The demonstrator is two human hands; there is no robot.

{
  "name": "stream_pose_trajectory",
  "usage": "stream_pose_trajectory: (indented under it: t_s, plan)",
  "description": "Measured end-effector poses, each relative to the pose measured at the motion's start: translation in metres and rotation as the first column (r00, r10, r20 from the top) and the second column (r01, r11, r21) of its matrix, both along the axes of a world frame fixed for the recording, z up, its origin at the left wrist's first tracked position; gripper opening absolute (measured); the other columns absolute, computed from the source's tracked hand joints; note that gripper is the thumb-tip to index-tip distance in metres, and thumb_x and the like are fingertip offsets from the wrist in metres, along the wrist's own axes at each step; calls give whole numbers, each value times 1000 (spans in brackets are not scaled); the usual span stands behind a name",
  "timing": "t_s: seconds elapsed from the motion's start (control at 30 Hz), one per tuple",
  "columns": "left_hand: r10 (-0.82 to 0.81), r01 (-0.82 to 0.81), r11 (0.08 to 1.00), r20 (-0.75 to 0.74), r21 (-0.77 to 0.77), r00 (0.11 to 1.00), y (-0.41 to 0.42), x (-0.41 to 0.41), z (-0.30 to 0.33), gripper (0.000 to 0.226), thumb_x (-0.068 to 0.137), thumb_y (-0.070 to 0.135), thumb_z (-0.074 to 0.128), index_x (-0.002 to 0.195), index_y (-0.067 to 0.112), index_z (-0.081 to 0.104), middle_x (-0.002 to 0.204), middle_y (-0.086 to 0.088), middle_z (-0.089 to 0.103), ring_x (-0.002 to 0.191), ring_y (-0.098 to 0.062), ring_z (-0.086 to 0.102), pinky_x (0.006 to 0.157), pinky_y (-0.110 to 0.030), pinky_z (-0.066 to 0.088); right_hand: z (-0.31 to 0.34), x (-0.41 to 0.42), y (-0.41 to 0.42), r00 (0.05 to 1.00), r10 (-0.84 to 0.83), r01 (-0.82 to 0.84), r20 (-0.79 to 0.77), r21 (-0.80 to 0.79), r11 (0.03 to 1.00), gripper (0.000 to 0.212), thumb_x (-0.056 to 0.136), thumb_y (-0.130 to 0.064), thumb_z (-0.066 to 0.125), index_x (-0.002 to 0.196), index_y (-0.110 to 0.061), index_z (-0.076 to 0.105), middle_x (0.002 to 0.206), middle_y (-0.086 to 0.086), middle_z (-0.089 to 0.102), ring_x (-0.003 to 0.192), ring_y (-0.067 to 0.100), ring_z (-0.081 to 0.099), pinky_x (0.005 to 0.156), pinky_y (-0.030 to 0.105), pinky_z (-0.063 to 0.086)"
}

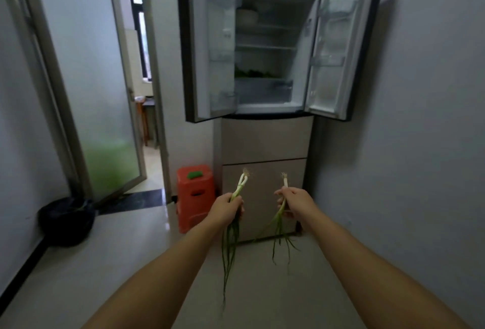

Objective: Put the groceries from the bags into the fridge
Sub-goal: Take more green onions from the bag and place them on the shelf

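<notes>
The fridge (265, 139) stands ahead with both upper doors swung wide open. Its glass shelves look mostly bare; green leaves (252, 73) lie above the lower crisper drawer and a pale bowl sits on an upper shelf. My left hand (227, 209) grips a small bunch of spring onions (241, 184), white roots up, green leaves hanging down. My right hand (295, 204) holds another spring onion bunch (280, 221) the same way. Both hands are at the height of the fridge's lower drawers, well in front of it.
An orange plastic stool (195, 195) with a green item on top stands left of the fridge. A dark bag (67, 219) sits on the floor by the left wall. A frosted glass door (86, 87) is open onto another room. A plain wall runs along the right.
</notes>
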State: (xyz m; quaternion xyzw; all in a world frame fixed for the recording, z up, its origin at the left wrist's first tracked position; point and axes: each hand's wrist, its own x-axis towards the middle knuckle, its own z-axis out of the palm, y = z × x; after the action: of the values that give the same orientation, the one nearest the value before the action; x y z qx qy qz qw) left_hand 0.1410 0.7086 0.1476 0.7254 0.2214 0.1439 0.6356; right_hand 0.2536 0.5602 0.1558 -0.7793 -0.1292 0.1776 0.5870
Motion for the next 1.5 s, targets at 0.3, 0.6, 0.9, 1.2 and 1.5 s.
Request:
stream_pose_trajectory:
  t_s: [0.3,0.6,0.9,1.2,1.5]
  plan:
    - [-41,39,997,18,72,999,11,167,0,22,97,9,44,78,9,54,65,-5,53,58,-17,51,55,-25,45,16,161,-2,995,-99,99,-10,139,985,29,102,-24,39,99,-7,62,75,7,58,65,18,56,54,26,44]
    - [-126,104,957,64,272,990,77,405,67,17,97,15,44,86,9,55,69,-3,53,60,-15,50,59,-25,43,76,373,43,985,-164,143,55,270,952,26,101,-23,42,96,-8,62,80,9,58,72,20,60,63,30,51]
    - [-154,116,897,56,427,986,112,608,84,18,96,20,43,79,17,47,71,-1,45,63,-16,42,62,-31,36,107,566,97,972,-154,107,180,245,964,22,100,-21,44,87,-15,61,82,10,60,76,23,62,66,32,55]
    - [85,-180,827,199,532,976,208,767,157,16,96,21,43,84,13,48,69,-3,45,67,-22,45,63,-33,36,173,755,197,992,-12,-43,127,424,905,24,100,-18,43,89,-6,61,77,10,57,71,20,59,62,30,52]
    - [140,-287,663,262,692,955,319,856,260,18,96,21,46,97,6,55,72,-2,48,65,-18,45,60,-30,35,229,858,354,984,167,-175,65,560,810,26,100,-17,43,80,-11,57,72,8,54,63,17,55,53,26,51]
